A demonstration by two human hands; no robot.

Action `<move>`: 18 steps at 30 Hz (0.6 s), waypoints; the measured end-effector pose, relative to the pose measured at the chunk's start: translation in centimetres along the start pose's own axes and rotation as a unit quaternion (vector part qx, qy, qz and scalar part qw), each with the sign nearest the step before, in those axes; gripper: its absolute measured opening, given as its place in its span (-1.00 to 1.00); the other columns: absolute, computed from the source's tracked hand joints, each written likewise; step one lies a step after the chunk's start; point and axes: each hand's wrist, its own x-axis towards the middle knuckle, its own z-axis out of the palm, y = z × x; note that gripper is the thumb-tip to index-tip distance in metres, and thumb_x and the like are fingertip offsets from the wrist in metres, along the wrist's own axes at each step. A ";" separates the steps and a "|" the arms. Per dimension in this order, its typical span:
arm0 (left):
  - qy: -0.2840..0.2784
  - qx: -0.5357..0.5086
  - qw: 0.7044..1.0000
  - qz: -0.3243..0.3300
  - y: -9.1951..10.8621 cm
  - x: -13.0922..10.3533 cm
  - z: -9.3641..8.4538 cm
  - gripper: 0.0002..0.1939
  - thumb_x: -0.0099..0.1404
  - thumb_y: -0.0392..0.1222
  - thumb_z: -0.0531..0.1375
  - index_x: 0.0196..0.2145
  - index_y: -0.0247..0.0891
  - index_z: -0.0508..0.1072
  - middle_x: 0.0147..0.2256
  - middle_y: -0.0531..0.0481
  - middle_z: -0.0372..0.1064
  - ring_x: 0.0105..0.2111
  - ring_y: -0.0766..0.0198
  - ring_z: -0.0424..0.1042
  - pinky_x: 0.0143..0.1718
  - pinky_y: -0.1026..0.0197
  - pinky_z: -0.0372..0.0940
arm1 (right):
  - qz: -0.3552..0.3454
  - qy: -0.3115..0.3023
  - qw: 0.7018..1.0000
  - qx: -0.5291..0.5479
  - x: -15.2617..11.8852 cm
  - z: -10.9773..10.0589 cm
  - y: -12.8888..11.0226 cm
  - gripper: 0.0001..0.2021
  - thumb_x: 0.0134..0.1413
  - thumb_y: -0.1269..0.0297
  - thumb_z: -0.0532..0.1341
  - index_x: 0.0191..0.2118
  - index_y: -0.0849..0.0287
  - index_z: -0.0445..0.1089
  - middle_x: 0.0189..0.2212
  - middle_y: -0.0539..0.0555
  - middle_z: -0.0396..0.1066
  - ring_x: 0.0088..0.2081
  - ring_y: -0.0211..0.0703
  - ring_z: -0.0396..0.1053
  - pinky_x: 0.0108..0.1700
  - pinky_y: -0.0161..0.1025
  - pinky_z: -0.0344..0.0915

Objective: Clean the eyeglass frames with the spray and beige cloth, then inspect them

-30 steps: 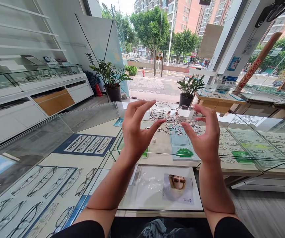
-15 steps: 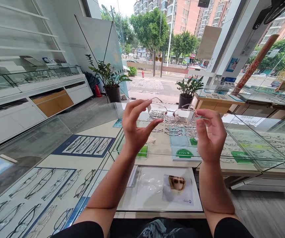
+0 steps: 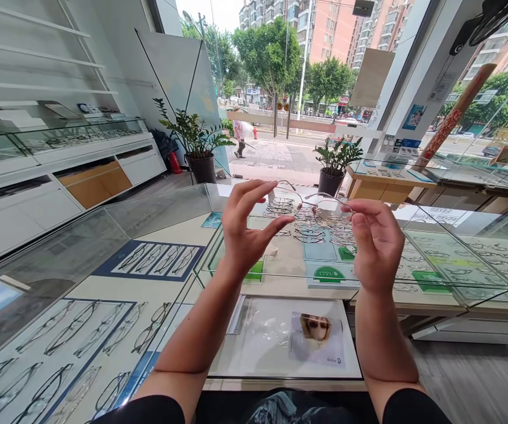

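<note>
Above the glass display counter, I hold a pair of thin metal-framed eyeglasses (image 3: 306, 204) with both hands. My left hand (image 3: 250, 225) pinches the left side of the frame, forefinger above and thumb below. At the opposite side, the thumb and forefinger of my right hand (image 3: 375, 244) are closed on the frame near its hinge. The temples point away from me, and the lenses are clear, so their edges are hard to make out. Beneath the glass behind them lie rows of eyeglass frames (image 3: 309, 234).
On the left, more eyeglasses (image 3: 71, 327) lie in the glass case. A tray (image 3: 337, 309) with a printed lens cloth (image 3: 317, 338) sits in front of me. Two potted plants (image 3: 201, 168) stand past the counter. Outside, a person (image 3: 239, 134) is on the pavement.
The eyeglasses have tilted in my hands, so the lenses look flatter. My left hand has shifted slightly right and down. A person has come into view outside.
</note>
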 end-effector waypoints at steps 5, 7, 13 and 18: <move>-0.007 -0.009 1.000 0.006 0.1 0.0 0.0 -0.36 0.35 0.23 0.48 0.27 -0.03 0.56 0.11 -0.13 0.52 0.07 0.08 0.55 -0.05 0.06 0.60 | 0.030 -0.010 0.997 0.069 -0.1 0.3 -0.5 -0.86 0.44 0.17 0.34 -0.02 0.02 0.61 -0.12 0.09 0.66 -0.05 -0.04 0.64 0.03 -0.04 0.57; -0.008 -0.012 1.000 0.012 0.2 0.0 -0.1 -0.36 0.35 0.20 0.49 0.28 -0.02 0.56 0.11 -0.13 0.52 0.06 0.08 0.55 -0.04 0.06 0.60 | 0.038 -0.007 0.995 0.094 -0.1 0.4 -0.6 -0.87 0.43 0.18 0.34 -0.01 0.02 0.60 -0.11 0.08 0.67 -0.06 -0.04 0.66 0.06 -0.03 0.60; -0.016 0.000 1.000 0.015 0.2 0.0 -0.1 -0.35 0.36 0.25 0.47 0.30 -0.01 0.56 0.10 -0.12 0.50 0.06 0.08 0.53 -0.04 0.06 0.59 | 0.055 0.001 0.990 0.131 -0.1 0.6 -0.9 -0.89 0.42 0.21 0.36 -0.02 0.04 0.57 -0.15 0.06 0.65 -0.05 -0.04 0.69 0.10 -0.01 0.63; -0.024 0.018 1.000 0.005 0.1 0.0 -0.1 -0.34 0.36 0.31 0.44 0.28 -0.04 0.57 0.07 -0.13 0.50 0.05 0.07 0.51 -0.09 0.09 0.57 | 0.055 0.000 0.990 0.128 0.0 0.6 -0.8 -0.89 0.41 0.20 0.37 -0.04 0.05 0.55 -0.15 0.07 0.66 -0.05 -0.04 0.69 0.08 -0.02 0.63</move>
